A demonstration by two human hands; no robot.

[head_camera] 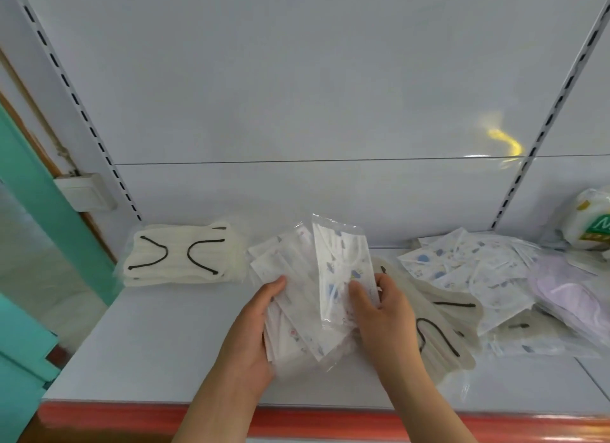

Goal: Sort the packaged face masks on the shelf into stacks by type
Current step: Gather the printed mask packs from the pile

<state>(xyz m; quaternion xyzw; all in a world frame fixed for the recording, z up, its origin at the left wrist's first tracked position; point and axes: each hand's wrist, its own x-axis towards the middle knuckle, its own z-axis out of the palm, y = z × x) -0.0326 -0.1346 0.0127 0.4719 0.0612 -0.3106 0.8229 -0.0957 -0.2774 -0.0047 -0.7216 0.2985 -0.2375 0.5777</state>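
Head view: the left hand grips a fanned bunch of printed masks above the shelf – the right hand pinches one blue-patterned packet on top of the bunch. Left of the bunch lies a cream stack with black loops; right of it, loose cream masks, a printed heap and lilac masks.

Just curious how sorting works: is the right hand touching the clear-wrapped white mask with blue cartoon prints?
Touching. The head view shows the right hand pinching the clear-wrapped blue-print mask at its lower right edge.
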